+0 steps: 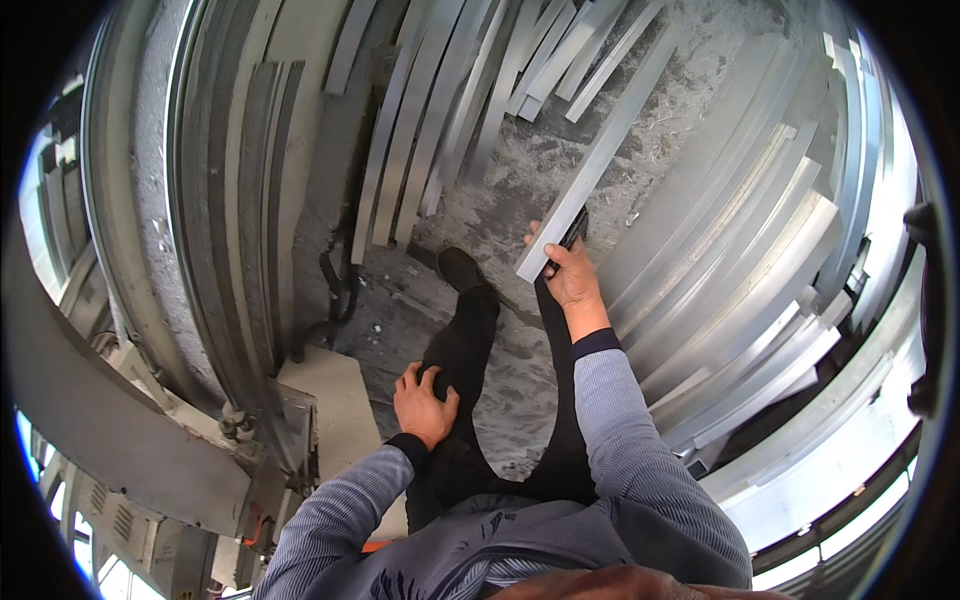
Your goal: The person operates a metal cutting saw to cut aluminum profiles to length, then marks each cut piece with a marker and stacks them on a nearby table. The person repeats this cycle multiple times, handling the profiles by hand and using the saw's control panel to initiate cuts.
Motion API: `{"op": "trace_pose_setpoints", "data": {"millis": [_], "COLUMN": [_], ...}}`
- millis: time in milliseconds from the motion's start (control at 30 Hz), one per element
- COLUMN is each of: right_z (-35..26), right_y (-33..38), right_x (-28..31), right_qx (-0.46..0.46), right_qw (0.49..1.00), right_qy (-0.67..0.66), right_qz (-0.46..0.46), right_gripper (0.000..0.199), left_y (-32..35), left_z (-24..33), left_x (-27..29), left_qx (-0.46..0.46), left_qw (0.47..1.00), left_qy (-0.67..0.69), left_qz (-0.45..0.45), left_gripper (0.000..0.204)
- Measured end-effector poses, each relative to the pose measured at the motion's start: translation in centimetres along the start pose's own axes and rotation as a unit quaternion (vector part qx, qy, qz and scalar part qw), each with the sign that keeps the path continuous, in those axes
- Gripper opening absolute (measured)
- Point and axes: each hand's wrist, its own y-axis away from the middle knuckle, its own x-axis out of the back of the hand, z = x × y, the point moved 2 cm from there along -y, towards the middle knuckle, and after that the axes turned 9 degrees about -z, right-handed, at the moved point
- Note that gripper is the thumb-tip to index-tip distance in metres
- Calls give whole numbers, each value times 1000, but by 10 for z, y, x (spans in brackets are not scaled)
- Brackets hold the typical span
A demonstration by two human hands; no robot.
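Just right of centre, my right hand (571,277) grips the near end of a bar (600,152) slanting toward the top; lower left of centre, my left hand (424,408), loosely spread, rests on my leg (467,340).

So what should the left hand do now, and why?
Maybe move the left hand off the left leg and onto the long metal bar to help steady it, since only the right hand holds it, close to the near end.
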Motion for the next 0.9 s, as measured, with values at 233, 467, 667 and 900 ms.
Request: {"op": "trace_pose_setpoints", "data": {"millis": [233, 467, 667, 900], "right_z": [-38, -56, -66, -84], "right_y": [-19, -16, -16, -7], "right_x": [0, 20, 45, 40], "right_qx": [20, 17, 49, 23], "right_qw": [998, 989, 990, 989], "right_qy": [-57, -143, -128, -143], "right_qz": [-22, -15, 35, 36], "right_gripper": [70, 73, 69, 64], "left_y": [-31, -57, -69, -78], "left_z": [44, 84, 102, 113], "left_x": [20, 27, 28, 29], "left_qx": [-46, -79, -97, -105], "left_qw": [994, 980, 969, 956], "left_qy": [-98, -174, -217, -264], "left_qz": [-1, -58, -59, -69], "left_gripper": [48, 47, 46, 47]}}
